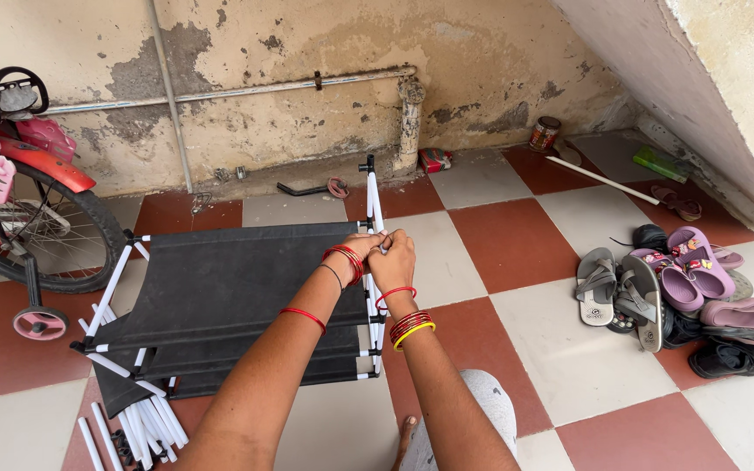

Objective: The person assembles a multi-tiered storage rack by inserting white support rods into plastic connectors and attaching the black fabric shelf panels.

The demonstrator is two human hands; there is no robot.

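- My left hand [358, 249] and right hand [392, 259] meet, fingers closed around a white upright tube [375, 209] of a black fabric shelf rack [220, 288] lying on the checkered floor [499, 235].
- Loose white tubes [146, 427] sit near the rack's lower corner.
- Sandals [674, 288] pile at right; a child's bicycle [19, 192] stands left.

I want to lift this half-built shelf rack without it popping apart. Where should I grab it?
Probably grip the upright white side tube just below both hands, coming from the open floor side on the right. The black fabric shelves sag and give no firm hold, and the joints look merely pushed together.
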